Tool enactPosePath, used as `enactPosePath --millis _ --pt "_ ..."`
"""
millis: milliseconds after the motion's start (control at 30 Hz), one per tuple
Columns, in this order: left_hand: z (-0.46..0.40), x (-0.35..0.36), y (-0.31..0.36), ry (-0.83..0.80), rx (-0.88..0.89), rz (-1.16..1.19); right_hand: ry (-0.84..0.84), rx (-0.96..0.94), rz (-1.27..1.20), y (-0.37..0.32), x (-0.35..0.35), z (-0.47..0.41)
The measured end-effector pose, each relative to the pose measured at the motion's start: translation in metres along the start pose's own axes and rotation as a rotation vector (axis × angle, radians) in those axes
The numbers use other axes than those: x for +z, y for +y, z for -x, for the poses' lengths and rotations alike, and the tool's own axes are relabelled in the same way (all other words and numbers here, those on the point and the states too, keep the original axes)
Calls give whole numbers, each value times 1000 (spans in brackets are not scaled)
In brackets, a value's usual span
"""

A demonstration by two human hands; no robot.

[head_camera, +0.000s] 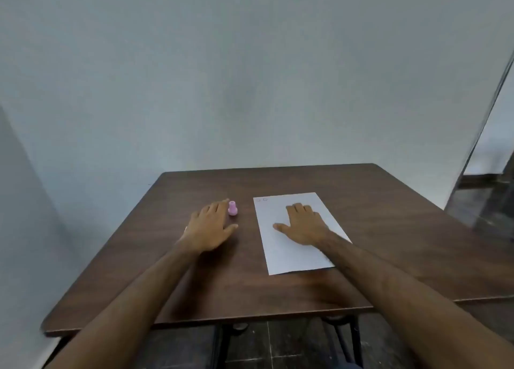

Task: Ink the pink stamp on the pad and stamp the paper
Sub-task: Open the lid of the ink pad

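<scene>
A small pink stamp [232,208] stands upright on the brown wooden table [389,243], left of a white sheet of paper [281,246]. My left hand [210,225] lies flat on the table, fingers apart, its fingertips just left of the stamp, holding nothing. My right hand [301,225] rests palm down on the paper, fingers spread. Faint marks show near the paper's top left corner. No ink pad is visible; it may be hidden under my left hand.
A pale wall stands close behind the table's far edge and on the left. A metal frame [484,157] rises at the right. Dark table legs and tiled floor show below the near edge.
</scene>
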State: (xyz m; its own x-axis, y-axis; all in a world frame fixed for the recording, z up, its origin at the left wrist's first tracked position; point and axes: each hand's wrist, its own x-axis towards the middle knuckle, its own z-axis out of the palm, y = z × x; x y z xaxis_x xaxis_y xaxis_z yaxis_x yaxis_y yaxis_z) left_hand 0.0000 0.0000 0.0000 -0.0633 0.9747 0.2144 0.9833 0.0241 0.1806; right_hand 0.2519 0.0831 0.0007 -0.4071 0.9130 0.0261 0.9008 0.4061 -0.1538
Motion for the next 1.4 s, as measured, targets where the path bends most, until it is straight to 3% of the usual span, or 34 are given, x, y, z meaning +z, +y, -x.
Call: enactPosePath --millis 400,833,1033,1200,1400 --pt "33 4 -15 22 -32 -14 -72 -44 -13 7 11 25" --pt "48 14 -37 82 44 37 -193 -504 -221 55 -12 66" --pt "55 3 -62 19 58 80 -29 -511 -236 29 -10 50" --pt "53 4 -57 49 112 106 -175 -402 -108 10 10 40" --pt "45 13 -37 66 176 99 -207 -439 -96 28 -1 45"
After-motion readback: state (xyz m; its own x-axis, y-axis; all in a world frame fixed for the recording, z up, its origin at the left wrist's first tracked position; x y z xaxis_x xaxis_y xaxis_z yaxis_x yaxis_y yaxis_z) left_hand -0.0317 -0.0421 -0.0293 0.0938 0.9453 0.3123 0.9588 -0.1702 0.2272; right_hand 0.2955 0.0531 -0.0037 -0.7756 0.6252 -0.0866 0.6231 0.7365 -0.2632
